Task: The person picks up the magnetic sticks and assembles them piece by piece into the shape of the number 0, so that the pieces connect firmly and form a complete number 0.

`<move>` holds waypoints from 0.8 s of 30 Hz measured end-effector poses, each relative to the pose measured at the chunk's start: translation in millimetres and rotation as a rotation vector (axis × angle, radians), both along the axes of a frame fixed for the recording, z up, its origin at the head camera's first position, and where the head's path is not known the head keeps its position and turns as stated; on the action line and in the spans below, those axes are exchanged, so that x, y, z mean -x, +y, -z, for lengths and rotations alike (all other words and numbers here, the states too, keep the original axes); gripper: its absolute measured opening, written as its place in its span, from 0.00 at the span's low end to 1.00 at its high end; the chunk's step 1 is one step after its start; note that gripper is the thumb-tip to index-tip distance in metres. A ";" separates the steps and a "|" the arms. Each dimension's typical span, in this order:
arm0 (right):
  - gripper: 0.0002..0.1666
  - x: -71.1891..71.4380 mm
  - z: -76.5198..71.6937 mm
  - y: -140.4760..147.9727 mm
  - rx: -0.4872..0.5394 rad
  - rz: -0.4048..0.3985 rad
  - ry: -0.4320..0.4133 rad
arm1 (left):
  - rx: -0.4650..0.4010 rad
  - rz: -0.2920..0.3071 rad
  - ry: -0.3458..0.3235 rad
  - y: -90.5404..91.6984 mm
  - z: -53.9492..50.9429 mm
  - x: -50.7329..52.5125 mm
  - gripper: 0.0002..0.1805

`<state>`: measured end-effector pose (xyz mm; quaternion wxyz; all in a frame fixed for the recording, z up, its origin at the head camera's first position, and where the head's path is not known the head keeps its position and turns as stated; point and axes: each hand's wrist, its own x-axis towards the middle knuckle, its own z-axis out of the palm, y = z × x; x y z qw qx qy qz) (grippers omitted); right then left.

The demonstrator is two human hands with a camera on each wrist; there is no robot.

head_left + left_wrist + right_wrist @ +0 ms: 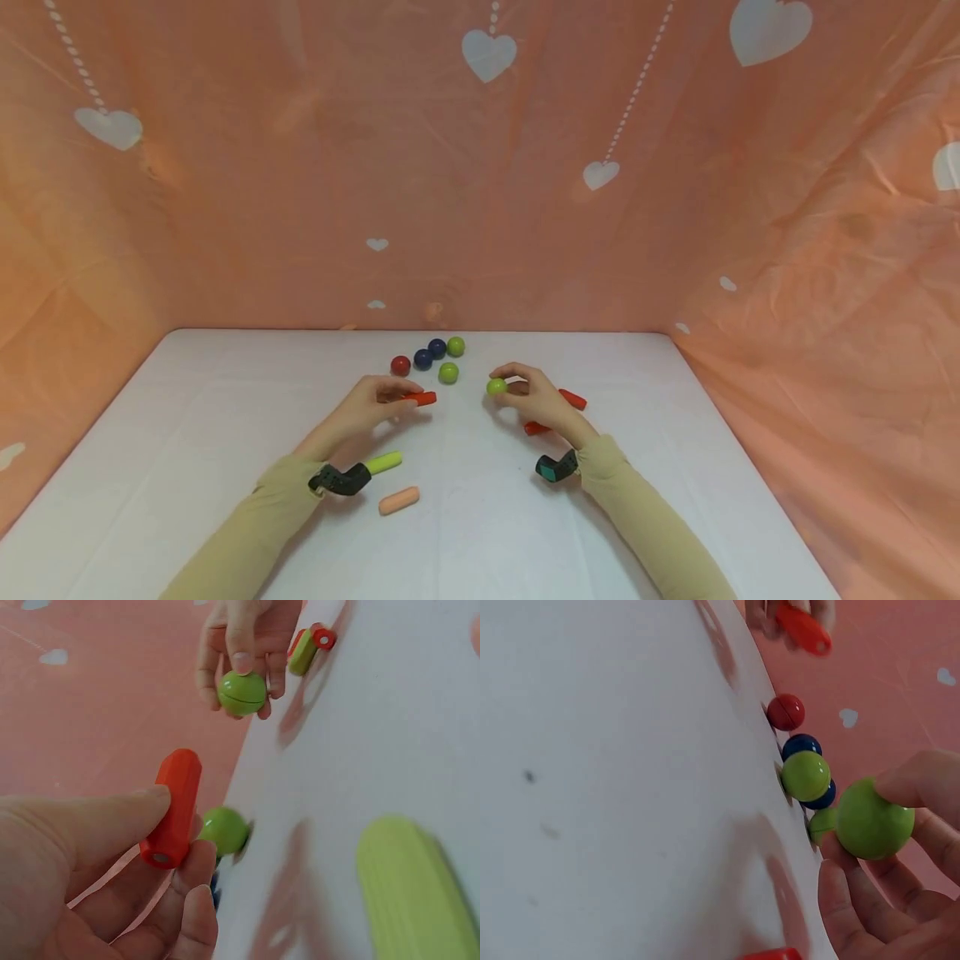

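Observation:
In the head view my left hand (366, 406) pinches a red stick (426, 398) above the white table. The left wrist view shows this faceted red stick (178, 802) between thumb and fingers, a small round mark on its end. My right hand (542, 403) holds a glossy green ball (497, 386) by thumb and fingertips. A thin seam runs round that green ball (242, 693) in the left wrist view. Behind the hands sit a red ball (401, 365), two blue balls (423, 359) and two more green balls (448, 372).
Red sticks (573, 399) lie by the right wrist, with a yellow-green stick (302, 654) among them. Another yellow-green stick (386, 462) and a peach stick (399, 500) lie near the left wrist. An orange curtain (300, 208) with white hearts surrounds the white table (480, 533).

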<state>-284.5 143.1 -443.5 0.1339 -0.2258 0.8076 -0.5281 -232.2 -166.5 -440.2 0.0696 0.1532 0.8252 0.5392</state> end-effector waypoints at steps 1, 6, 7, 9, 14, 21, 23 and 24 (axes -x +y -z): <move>0.23 -1.1 0.8 0.2 0.010 -0.009 -0.002 | -0.003 0.006 0.002 3.4 0.7 1.9 0.14; 0.23 -7.8 2.9 -2.0 0.017 -0.030 -0.018 | -0.065 0.002 -0.057 20.0 4.2 8.6 0.13; 0.23 -8.9 3.6 -2.5 0.013 -0.030 -0.022 | -0.073 -0.002 -0.072 22.9 5.5 9.7 0.13; 0.23 -11.4 4.6 -3.8 0.009 -0.036 -0.028 | -0.078 -0.015 -0.097 28.7 8.5 11.5 0.13; 0.23 -12.9 8.7 -8.2 0.039 -0.081 -0.038 | -0.072 -0.025 -0.120 39.7 19.8 16.1 0.13; 0.23 -13.3 11.7 -12.2 0.062 -0.095 -0.038 | -0.074 -0.031 -0.138 48.7 23.3 16.5 0.13; 0.23 -13.5 11.8 -12.6 0.058 -0.090 -0.036 | -0.067 -0.031 -0.137 49.6 22.1 16.5 0.13; 0.22 -13.6 11.9 -12.9 0.058 -0.089 -0.035 | -0.063 -0.030 -0.134 50.0 21.6 16.7 0.12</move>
